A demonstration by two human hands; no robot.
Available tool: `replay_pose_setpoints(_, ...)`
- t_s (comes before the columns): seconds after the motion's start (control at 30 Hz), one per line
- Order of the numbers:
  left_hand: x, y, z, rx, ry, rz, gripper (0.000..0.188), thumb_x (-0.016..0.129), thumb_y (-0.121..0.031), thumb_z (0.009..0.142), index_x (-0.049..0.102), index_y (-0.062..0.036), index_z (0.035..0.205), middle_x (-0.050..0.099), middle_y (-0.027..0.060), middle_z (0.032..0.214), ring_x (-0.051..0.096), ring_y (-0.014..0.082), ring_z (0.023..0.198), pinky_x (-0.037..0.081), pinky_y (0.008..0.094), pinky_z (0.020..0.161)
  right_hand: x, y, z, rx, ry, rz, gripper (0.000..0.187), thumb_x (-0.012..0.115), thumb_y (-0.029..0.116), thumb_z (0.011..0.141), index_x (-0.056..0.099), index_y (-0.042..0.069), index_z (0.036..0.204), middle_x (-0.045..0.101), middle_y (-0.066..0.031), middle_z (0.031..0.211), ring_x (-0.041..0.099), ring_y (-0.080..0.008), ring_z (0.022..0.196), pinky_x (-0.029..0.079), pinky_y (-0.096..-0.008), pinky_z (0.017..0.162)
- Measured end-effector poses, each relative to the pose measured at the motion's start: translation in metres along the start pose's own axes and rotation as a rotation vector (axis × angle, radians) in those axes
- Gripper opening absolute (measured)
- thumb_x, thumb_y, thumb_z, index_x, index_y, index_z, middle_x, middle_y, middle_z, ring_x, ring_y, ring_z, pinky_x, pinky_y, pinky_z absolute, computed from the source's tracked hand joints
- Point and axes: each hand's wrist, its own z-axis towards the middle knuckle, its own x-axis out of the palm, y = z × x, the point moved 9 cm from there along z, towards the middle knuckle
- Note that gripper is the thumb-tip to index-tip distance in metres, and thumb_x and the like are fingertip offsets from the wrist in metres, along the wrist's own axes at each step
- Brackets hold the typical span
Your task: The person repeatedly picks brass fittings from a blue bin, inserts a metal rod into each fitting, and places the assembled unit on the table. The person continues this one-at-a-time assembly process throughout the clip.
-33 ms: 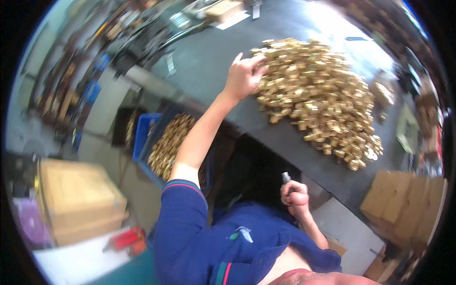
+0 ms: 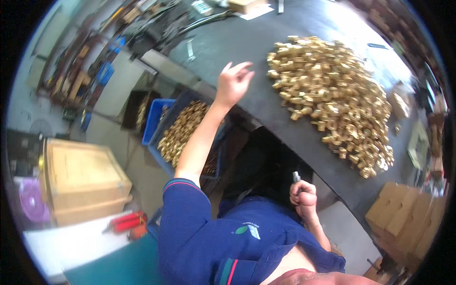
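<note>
metal pieces (image 2: 332, 90): gold | rod (image 2: 296, 176): silver-grey | tabletop (image 2: 256, 45): dark grey | shirt (image 2: 199, 228): navy, red-green stripes | bin (image 2: 153, 119): blue

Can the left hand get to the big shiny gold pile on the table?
Probably yes. The left hand is close beside the pile of gold-coloured pieces, fingers pointing toward it, and I see nothing standing between them.

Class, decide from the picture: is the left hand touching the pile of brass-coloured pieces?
Apart: the head view shows grey tabletop between the left hand and the pile of brass-coloured pieces.
</note>
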Motion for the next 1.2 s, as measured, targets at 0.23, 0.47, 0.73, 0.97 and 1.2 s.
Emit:
replay_pose_setpoints(0.23, -0.119, 0.266, -0.346, -1.137, -0.006, -0.076, 0.034, 0.061, 0.000, 0.072, 0.059, 0.0038, 0.105, 0.064, 0.0088, 0.076, 0.059, 0.0134, 0.065, 0.046, 0.0263, 0.059, 0.026, -0.031, 0.015, 0.186, 0.113, -0.110, 0.011, 0.041, -0.005, 0.063, 0.049, 0.001, 0.067, 0.043, -0.0041, 0.061, 0.034, -0.0063, 0.044, 0.026, -0.0178, 0.039)
replay_pose_setpoints(0.47, -0.086, 0.302, -0.377, -1.098, 0.285, 0.338, 0.034, 0.057, -0.017, 0.074, 0.063, -0.0058, 0.105, 0.064, 0.0154, 0.098, 0.062, 0.0280, 0.090, 0.048, 0.0368, 0.079, 0.052, -0.033, 0.036, 0.228, 0.116, -0.221, 0.007, 0.044, -0.003, 0.065, 0.050, 0.001, 0.068, 0.044, -0.0046, 0.060, 0.035, -0.0065, 0.044, 0.026, -0.0183, 0.039)
replay_pose_setpoints(0.73, -0.058, 0.324, -0.359, -1.319, 0.303, 0.571, 0.036, 0.056, -0.036, 0.083, 0.064, -0.0013, 0.091, 0.064, 0.0186, 0.092, 0.061, 0.0349, 0.086, 0.048, 0.0437, 0.073, 0.048, -0.045, 0.040, 0.276, 0.010, -0.227, 0.014, 0.042, -0.006, 0.056, 0.051, -0.001, 0.066, 0.046, -0.0052, 0.061, 0.036, -0.0086, 0.043, 0.026, -0.0202, 0.039)
replay_pose_setpoints(0.97, -0.049, 0.302, -0.355, -1.310, 0.264, 0.613, 0.030, 0.055, -0.034, 0.082, 0.063, -0.0056, 0.091, 0.064, 0.0192, 0.088, 0.061, 0.0356, 0.085, 0.048, 0.0444, 0.072, 0.039, -0.048, 0.040, 0.286, -0.022, -0.263, 0.015, 0.040, -0.007, 0.057, 0.050, 0.000, 0.067, 0.044, -0.0053, 0.060, 0.033, -0.0083, 0.043, 0.025, -0.0199, 0.038)
replay_pose_setpoints(1.2, -0.036, 0.303, -0.366, -1.315, 0.552, 0.534, 0.031, 0.061, -0.031, 0.075, 0.064, -0.0128, 0.100, 0.064, 0.0126, 0.097, 0.061, 0.0301, 0.091, 0.049, 0.0411, 0.077, 0.045, -0.045, 0.040, 0.280, -0.018, -0.287, 0.015, 0.039, -0.006, 0.058, 0.050, 0.000, 0.066, 0.044, -0.0049, 0.061, 0.034, -0.0076, 0.044, 0.024, -0.0192, 0.038)
